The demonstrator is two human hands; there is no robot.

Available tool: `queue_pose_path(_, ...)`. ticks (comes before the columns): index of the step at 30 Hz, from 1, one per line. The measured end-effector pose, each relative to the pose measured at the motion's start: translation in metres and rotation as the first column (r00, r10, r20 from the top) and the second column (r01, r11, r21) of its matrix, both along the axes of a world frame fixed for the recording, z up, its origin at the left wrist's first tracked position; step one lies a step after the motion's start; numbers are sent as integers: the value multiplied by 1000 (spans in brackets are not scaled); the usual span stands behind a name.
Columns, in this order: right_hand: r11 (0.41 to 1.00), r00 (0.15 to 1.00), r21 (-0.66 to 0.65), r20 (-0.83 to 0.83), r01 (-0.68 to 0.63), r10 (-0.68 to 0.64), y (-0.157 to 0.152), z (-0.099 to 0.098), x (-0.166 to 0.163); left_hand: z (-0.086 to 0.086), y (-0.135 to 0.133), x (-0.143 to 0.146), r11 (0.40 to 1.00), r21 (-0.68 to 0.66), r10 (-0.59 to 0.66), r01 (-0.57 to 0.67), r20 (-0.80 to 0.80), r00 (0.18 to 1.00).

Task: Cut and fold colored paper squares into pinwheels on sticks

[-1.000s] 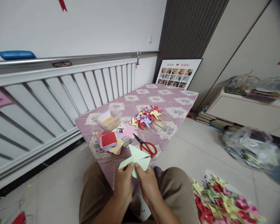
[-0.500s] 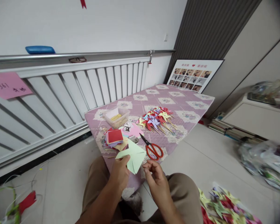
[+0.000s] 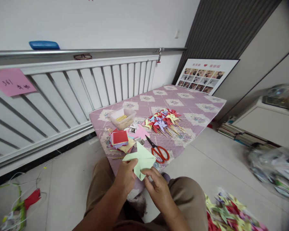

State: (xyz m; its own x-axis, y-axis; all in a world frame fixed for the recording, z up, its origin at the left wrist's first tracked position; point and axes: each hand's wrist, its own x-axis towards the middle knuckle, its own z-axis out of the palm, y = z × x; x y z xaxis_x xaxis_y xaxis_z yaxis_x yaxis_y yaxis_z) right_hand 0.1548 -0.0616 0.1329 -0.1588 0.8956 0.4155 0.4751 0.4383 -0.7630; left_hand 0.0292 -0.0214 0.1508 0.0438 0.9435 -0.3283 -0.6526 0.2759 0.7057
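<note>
Floor [image 3: 202, 162] flanks the table [image 3: 159, 102]; hands [image 3: 125, 177] hold green paper [image 3: 145, 159] near its corner.

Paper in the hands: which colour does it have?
The paper is pale green, seen best in the head view.

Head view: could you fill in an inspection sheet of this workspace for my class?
Surface: patterned purple-and-white cloth.
Job's things: green paper, slit and in the hands; scissors, lying to its right; paper stack, red square on top; tub holding sticks; pinwheels, heaped.
Clutter: loose pinwheels, piled on the floor at lower right.
Grip: left hand pinches the green paper; right hand has fingers at its lower corner, pinch unclear.
Cables: thin cables, loose at left.
Surroundings: radiator behind; photo board beyond the cloth; plastic bags at right.
</note>
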Motion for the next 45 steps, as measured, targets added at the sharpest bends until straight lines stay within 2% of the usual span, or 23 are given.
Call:
queue_pose_path(10, 996, 996, -88, -93, -17, 9, -2, 5, 0, 3, -4, 1, 999, 34, -1, 0, 43, 999)
queue_pose_path(16, 989, 982, -137, -169, 56, -79, 3, 4, 0, 2, -9, 5, 999, 29, 26, -27, 39, 999)
queue_pose_path(24, 972, 942, -182, -274, 149, -196, 9, 8, -5, -1, -14, 10, 997, 48, 68, -65, -71, 995)
queue_pose_path(33, 951, 893, -296, -401, 85, -205, 10, 8, -7, -9, -18, 12, 994, 37, 104, -99, -161, 981)
queue_pose_path(40, 950, 873, -311, -454, 30, -176, 7, 0, -1, -2, -11, 6, 990, 79, 116, -113, -39, 992)
queue_pose_path(45, 980, 923, -196, -374, 15, -89, 3, -2, 4, 9, -7, 4, 990, 25, 135, -136, 56, 989)
